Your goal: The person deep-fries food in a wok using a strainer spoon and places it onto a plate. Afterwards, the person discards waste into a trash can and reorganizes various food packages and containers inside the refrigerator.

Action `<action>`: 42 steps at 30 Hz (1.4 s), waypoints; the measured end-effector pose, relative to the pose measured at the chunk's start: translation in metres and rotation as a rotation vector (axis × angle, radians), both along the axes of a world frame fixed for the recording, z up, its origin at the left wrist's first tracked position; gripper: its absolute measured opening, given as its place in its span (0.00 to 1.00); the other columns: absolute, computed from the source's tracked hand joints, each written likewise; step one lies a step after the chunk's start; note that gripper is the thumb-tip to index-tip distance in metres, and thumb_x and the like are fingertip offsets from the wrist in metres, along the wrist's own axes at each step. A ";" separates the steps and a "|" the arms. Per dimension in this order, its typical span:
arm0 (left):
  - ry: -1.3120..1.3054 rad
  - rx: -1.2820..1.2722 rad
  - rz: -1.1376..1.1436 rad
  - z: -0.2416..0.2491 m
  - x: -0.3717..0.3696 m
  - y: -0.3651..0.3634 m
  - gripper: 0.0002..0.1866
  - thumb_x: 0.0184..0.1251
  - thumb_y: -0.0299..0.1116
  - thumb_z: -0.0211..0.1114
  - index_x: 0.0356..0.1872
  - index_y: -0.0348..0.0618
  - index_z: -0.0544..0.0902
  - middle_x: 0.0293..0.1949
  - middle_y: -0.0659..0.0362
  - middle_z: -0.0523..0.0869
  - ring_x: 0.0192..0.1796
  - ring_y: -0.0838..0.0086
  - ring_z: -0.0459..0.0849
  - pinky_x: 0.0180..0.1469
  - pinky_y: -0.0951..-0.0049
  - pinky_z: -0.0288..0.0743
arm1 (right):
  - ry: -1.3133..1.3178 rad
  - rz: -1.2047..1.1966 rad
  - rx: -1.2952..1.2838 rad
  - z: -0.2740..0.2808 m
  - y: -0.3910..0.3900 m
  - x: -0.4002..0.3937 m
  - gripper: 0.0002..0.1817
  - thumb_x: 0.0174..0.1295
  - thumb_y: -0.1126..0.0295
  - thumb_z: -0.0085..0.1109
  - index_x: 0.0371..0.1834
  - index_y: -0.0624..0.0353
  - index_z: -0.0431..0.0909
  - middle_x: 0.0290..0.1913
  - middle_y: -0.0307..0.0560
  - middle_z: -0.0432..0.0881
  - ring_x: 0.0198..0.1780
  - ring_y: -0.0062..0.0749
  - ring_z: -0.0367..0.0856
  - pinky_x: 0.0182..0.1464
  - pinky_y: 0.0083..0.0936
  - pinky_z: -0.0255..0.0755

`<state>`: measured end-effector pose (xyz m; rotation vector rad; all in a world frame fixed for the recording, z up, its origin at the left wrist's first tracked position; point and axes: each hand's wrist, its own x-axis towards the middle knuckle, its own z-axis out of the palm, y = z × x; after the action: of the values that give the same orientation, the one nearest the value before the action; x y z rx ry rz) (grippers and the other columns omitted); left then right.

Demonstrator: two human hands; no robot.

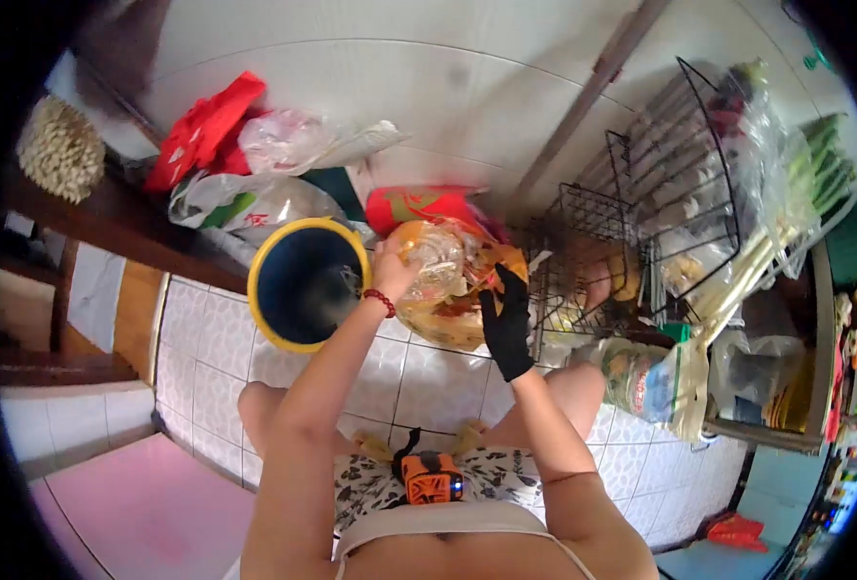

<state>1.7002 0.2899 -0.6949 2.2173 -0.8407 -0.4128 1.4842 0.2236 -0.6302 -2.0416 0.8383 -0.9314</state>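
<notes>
An orange-yellow plastic bag (pixel 448 327) filled with mixed waste lies on the tiled floor in front of me. My left hand (pixel 392 271), bare with a red bead bracelet, holds clear crumpled plastic (pixel 435 263) at the bag's upper left. On the bag's right side is my right hand (pixel 511 324) in a black glove, thumb and fingers spread apart at the rim. A dark bin with a yellow rim (pixel 260 314) stands just left of my left hand.
Behind the bin lie plastic bags (pixel 279 198) and a red bag (pixel 206 130). A black wire rack (pixel 598 227) stands at the right, near long green onions (pixel 752 261) and a large plastic bottle (pixel 627 377). A pink panel (pixel 158 503) is at lower left.
</notes>
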 end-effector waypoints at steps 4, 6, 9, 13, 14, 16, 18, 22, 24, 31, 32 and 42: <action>0.086 -0.069 -0.110 0.032 0.009 0.008 0.36 0.50 0.34 0.70 0.63 0.37 0.68 0.60 0.44 0.73 0.62 0.54 0.72 0.65 0.64 0.65 | 0.039 0.136 -0.082 -0.004 -0.026 0.025 0.26 0.60 0.79 0.49 0.65 0.60 0.65 0.63 0.56 0.70 0.64 0.45 0.69 0.67 0.33 0.60; 0.160 -0.070 -0.173 0.039 0.021 0.010 0.37 0.51 0.34 0.70 0.65 0.36 0.67 0.62 0.44 0.71 0.64 0.55 0.71 0.67 0.65 0.63 | 0.080 0.211 -0.074 -0.011 -0.032 0.038 0.26 0.60 0.79 0.48 0.65 0.61 0.66 0.62 0.57 0.72 0.65 0.46 0.68 0.66 0.33 0.61; 0.265 -0.049 -0.197 0.041 0.032 0.009 0.37 0.54 0.35 0.69 0.66 0.39 0.66 0.63 0.45 0.72 0.66 0.58 0.70 0.66 0.65 0.64 | 0.175 0.279 0.016 -0.028 -0.036 0.053 0.26 0.59 0.78 0.48 0.64 0.61 0.66 0.62 0.57 0.71 0.65 0.47 0.68 0.66 0.34 0.62; 0.385 -0.031 -0.069 0.068 0.018 0.021 0.32 0.56 0.32 0.67 0.64 0.45 0.70 0.58 0.46 0.77 0.62 0.60 0.75 0.63 0.65 0.66 | 0.382 0.193 0.025 -0.036 -0.019 0.053 0.30 0.55 0.78 0.46 0.66 0.61 0.64 0.61 0.60 0.72 0.63 0.51 0.69 0.65 0.34 0.64; 0.306 -0.020 -0.062 0.068 0.012 0.029 0.30 0.56 0.30 0.66 0.63 0.45 0.71 0.56 0.46 0.78 0.60 0.59 0.76 0.62 0.65 0.68 | 0.427 0.201 0.145 -0.032 -0.017 0.049 0.29 0.56 0.77 0.46 0.66 0.64 0.63 0.63 0.62 0.69 0.65 0.50 0.67 0.66 0.34 0.61; 0.135 0.000 -0.046 0.078 -0.008 0.054 0.28 0.57 0.27 0.65 0.61 0.44 0.72 0.52 0.48 0.81 0.57 0.59 0.78 0.60 0.66 0.70 | 0.476 0.221 0.269 -0.033 -0.008 0.037 0.29 0.58 0.75 0.45 0.67 0.67 0.61 0.65 0.64 0.66 0.68 0.50 0.64 0.69 0.34 0.58; -0.005 -0.077 -0.040 0.093 -0.036 0.089 0.24 0.56 0.22 0.61 0.57 0.42 0.75 0.47 0.49 0.82 0.52 0.59 0.80 0.55 0.68 0.73 | 0.496 0.246 0.280 -0.032 0.002 0.023 0.30 0.59 0.74 0.45 0.68 0.67 0.60 0.66 0.64 0.65 0.68 0.51 0.63 0.69 0.35 0.57; 0.512 -0.093 0.064 0.133 -0.109 0.183 0.09 0.54 0.19 0.56 0.33 0.40 0.82 0.32 0.52 0.85 0.37 0.63 0.84 0.40 0.67 0.76 | 0.586 0.281 0.259 0.033 0.035 -0.003 0.31 0.56 0.74 0.46 0.67 0.59 0.62 0.65 0.63 0.67 0.65 0.53 0.67 0.65 0.39 0.63; 0.448 0.158 0.043 0.232 -0.139 0.215 0.07 0.51 0.22 0.57 0.19 0.43 0.81 0.20 0.56 0.81 0.27 0.66 0.82 0.30 0.68 0.72 | 0.765 0.326 0.414 0.084 0.055 -0.016 0.31 0.57 0.71 0.46 0.68 0.55 0.62 0.68 0.60 0.63 0.65 0.54 0.67 0.64 0.41 0.64; 0.640 0.110 0.321 0.379 -0.213 0.298 0.08 0.48 0.21 0.53 0.16 0.41 0.79 0.16 0.56 0.78 0.23 0.72 0.79 0.27 0.69 0.71 | 0.899 0.676 0.290 0.272 0.097 -0.057 0.29 0.60 0.63 0.53 0.66 0.50 0.64 0.68 0.58 0.63 0.64 0.53 0.68 0.62 0.44 0.67; 0.632 0.077 0.365 0.405 -0.213 0.301 0.08 0.48 0.20 0.53 0.16 0.40 0.79 0.16 0.57 0.78 0.22 0.72 0.78 0.27 0.70 0.70 | 0.841 0.660 0.275 0.293 0.105 -0.064 0.28 0.60 0.63 0.53 0.66 0.50 0.65 0.68 0.58 0.64 0.65 0.53 0.67 0.62 0.44 0.67; 0.583 -0.203 0.603 0.494 -0.232 0.254 0.08 0.48 0.17 0.52 0.19 0.37 0.79 0.18 0.60 0.79 0.23 0.78 0.76 0.28 0.76 0.69 | 0.506 0.672 0.184 0.427 0.086 -0.080 0.24 0.61 0.64 0.54 0.62 0.56 0.69 0.62 0.63 0.69 0.63 0.56 0.68 0.62 0.44 0.66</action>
<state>1.4685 0.5436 -0.2013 1.8837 0.0962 -0.5949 1.4038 0.3095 -0.2035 -2.1954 0.3953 0.0335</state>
